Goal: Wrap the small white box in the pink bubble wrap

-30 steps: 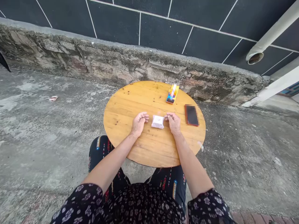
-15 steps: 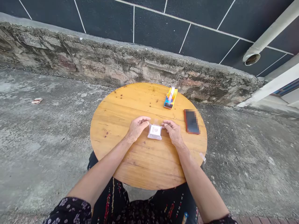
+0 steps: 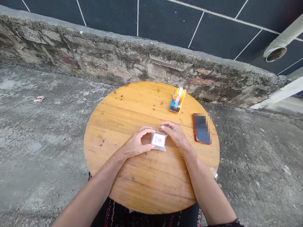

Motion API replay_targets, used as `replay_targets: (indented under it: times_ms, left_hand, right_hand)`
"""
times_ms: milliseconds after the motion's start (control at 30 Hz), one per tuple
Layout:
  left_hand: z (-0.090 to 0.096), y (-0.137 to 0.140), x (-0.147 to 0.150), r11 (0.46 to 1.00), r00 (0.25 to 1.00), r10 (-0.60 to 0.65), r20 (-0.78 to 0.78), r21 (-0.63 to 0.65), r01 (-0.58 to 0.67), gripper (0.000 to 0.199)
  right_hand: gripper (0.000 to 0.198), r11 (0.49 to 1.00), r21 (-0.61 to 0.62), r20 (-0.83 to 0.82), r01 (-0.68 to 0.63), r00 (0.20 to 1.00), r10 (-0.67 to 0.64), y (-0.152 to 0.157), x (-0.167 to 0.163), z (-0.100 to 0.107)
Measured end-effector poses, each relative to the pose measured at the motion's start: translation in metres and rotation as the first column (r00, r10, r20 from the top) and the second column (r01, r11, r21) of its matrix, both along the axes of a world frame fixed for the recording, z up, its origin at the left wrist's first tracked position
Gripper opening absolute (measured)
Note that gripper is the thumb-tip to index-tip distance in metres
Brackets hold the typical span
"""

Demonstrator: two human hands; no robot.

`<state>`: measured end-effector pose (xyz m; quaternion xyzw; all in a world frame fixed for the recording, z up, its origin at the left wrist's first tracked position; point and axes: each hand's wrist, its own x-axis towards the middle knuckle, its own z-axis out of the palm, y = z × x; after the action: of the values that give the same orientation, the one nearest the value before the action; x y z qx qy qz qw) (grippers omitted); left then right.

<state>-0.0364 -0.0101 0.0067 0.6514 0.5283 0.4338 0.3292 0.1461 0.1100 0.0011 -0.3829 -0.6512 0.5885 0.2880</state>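
left hand [image 3: 136, 143]: small white packet [image 3: 158, 140] pinched by left end, thumb on near side, fingers on far side. right hand [image 3: 174, 134]: fingers bunched by packet's far right corner; whether anything is pinched cannot be told. packet laid flat on tabletop [image 3: 132, 189]; likely light, firm inside, slippery outside, best held by sides. more room seen on left; round edge well apart. tape holder [image 3: 177, 100] and phone [image 3: 200, 129] to be missed.

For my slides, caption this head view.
Left hand and right hand at a wrapped packet on a wooden table with tape dispenser and phone.
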Motion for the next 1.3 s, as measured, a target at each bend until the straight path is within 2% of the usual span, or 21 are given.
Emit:
replay_targets:
  times_ms: [167,333,633,900,1300]
  left_hand:
    - [0.000,-0.001,0.005,0.999,1.000,0.024,0.009,-0.032,-0.024,0.050]
    - [-0.001,-0.001,0.007,0.995,0.998,0.059,0.020,-0.078,-0.057,0.056]
    - [0.000,0.001,0.005,0.999,1.000,0.003,0.021,-0.035,-0.002,0.046]
    - [-0.002,0.001,0.007,0.999,0.998,0.025,0.061,-0.039,-0.023,0.041]
    - [-0.001,0.002,0.010,0.999,0.998,0.037,0.060,-0.030,-0.035,0.036]
  right_hand:
    - [0.025,0.999,0.050,0.032,-0.020,0.999,0.019,0.001,-0.002,-0.006]
    - [0.021,0.999,0.043,0.026,-0.026,0.999,0.025,0.003,-0.001,-0.006]
    - [0.014,0.997,0.053,0.068,-0.049,0.997,0.046,0.001,0.002,-0.003]
    - [0.017,0.995,-0.027,0.015,-0.096,0.995,0.096,-0.004,0.005,0.006]
    - [0.018,0.984,-0.142,-0.018,-0.104,0.995,0.102,-0.005,0.006,0.014]
